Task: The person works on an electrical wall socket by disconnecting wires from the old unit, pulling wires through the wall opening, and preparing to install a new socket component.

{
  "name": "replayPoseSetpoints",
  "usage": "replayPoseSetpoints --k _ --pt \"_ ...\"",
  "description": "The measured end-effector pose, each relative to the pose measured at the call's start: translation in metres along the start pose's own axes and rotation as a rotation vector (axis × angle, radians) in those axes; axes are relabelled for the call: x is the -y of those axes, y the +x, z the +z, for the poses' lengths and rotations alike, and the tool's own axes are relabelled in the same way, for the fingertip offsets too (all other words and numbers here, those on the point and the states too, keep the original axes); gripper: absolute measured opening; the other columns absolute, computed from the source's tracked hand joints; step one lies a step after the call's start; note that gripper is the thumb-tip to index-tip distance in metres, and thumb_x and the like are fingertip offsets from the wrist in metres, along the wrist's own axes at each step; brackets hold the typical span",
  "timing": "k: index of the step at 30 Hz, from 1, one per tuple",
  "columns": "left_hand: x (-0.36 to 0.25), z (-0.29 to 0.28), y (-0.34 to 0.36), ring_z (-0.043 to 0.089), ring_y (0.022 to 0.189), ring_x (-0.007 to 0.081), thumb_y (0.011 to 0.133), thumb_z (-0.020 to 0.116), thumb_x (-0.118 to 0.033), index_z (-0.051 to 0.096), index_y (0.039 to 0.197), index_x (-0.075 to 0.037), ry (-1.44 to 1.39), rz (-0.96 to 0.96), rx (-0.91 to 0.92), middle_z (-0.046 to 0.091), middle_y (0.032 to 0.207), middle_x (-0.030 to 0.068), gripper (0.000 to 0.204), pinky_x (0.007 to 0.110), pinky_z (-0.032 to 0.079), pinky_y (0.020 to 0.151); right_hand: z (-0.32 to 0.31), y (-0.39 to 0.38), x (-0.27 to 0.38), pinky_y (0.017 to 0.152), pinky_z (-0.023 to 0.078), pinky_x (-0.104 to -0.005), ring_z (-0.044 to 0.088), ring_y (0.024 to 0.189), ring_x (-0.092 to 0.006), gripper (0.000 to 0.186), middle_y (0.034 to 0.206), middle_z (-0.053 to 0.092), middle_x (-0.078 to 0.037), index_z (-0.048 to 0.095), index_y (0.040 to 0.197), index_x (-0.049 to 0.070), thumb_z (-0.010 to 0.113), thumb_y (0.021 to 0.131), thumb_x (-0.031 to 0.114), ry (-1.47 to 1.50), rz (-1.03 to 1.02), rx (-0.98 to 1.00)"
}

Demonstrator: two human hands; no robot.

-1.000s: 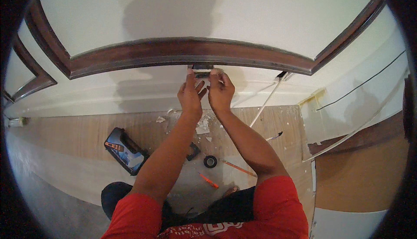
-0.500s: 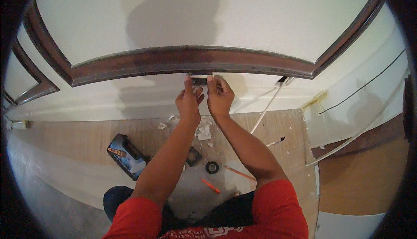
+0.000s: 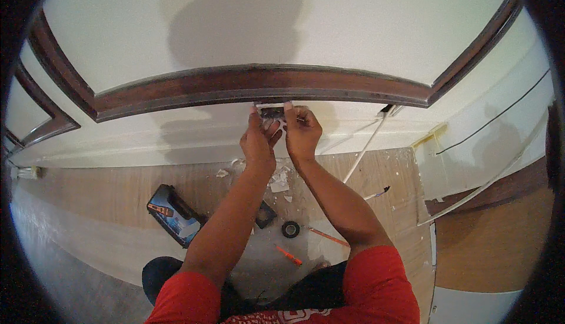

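Note:
Just under the brown wall moulding (image 3: 262, 84), a small dark rectangular fitting with a pale upper edge (image 3: 271, 113) sits at the wall between my two hands. My left hand (image 3: 257, 144) grips its left end, with the thumb up and the other fingers curled beneath. On its right end my right hand (image 3: 305, 134) is closed, thumb on the front edge and fingers bent behind. Whatever lies behind the fitting is hidden, and its exact kind is too small to make out.
On the wooden floor lie a black case (image 3: 175, 215), a dark rectangular piece (image 3: 266, 214), a black tape roll (image 3: 290, 229), an orange screwdriver (image 3: 288, 255), a thin orange stick (image 3: 328, 236) and white scraps (image 3: 280, 181). A white cable (image 3: 368, 147) slants down from a wall hole (image 3: 386, 110).
Both hands stay at the wall, a touch farther apart. More of the fitting's pale upper edge shows now. The whole view has shifted slightly.

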State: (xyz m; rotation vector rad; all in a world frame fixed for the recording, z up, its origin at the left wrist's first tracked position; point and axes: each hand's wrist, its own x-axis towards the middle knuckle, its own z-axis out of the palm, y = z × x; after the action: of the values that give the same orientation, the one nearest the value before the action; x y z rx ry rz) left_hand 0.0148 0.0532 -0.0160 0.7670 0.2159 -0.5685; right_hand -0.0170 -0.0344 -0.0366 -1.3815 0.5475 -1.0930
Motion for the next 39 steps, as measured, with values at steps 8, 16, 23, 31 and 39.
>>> replayPoseSetpoints --k 8,16,23,31,39 --pt "-0.005 -0.002 0.002 0.063 0.096 0.021 0.098 0.059 -0.039 0.056 0.119 -0.007 -0.057 -0.073 0.029 0.059 0.106 0.0083 0.039 0.04 0.056 0.083 0.001 -0.001 0.006 0.063 0.051 -0.0261 0.061 0.07 -0.0103 0.024 0.078 0.066 -0.002 0.066 0.082 0.003 0.075 0.09 0.024 0.031 0.083 -0.024" --pt "-0.013 -0.002 0.004 0.06 0.105 0.0231 0.098 0.056 -0.035 0.053 0.122 -0.009 -0.096 -0.133 0.048 0.055 0.113 0.0098 0.035 0.045 0.057 0.089 0.003 -0.004 0.017 0.065 0.05 -0.0262 0.063 0.076 -0.011 0.021 0.079 0.066 -0.003 0.066 0.084 0.003 0.074 0.091 0.022 0.043 0.11 0.0" --pt "-0.013 -0.014 0.006 0.062 0.101 0.0239 0.095 0.059 -0.032 0.054 0.117 -0.011 -0.277 -0.258 0.059 0.058 0.105 0.008 0.031 0.051 0.055 0.093 0.01 -0.007 0.039 0.068 0.054 -0.0326 0.068 0.083 -0.0215 0.025 0.093 0.066 -0.007 0.062 0.094 0.007 0.073 0.091 0.029 0.132 0.34 -0.019" --pt "-0.006 -0.018 0.014 0.058 0.111 0.0236 0.096 0.06 -0.036 0.054 0.119 -0.011 -0.351 -0.335 0.022 0.057 0.115 0.0078 0.034 0.049 0.052 0.097 0.011 -0.002 0.043 0.073 0.056 -0.038 0.068 0.087 -0.0279 0.026 0.099 0.062 -0.01 0.059 0.104 0.004 0.069 0.091 0.023 0.086 0.389 -0.012" --pt "0.016 -0.04 0.028 0.059 0.114 0.0202 0.092 0.069 -0.031 0.058 0.121 -0.01 -0.507 -0.379 0.217 0.063 0.117 0.0046 0.037 0.043 0.05 0.098 -0.003 0.001 0.035 0.092 0.05 -0.0484 0.063 0.104 -0.0354 0.033 0.107 0.059 -0.012 0.052 0.119 0.005 0.059 0.094 0.026 0.117 0.417 0.056"
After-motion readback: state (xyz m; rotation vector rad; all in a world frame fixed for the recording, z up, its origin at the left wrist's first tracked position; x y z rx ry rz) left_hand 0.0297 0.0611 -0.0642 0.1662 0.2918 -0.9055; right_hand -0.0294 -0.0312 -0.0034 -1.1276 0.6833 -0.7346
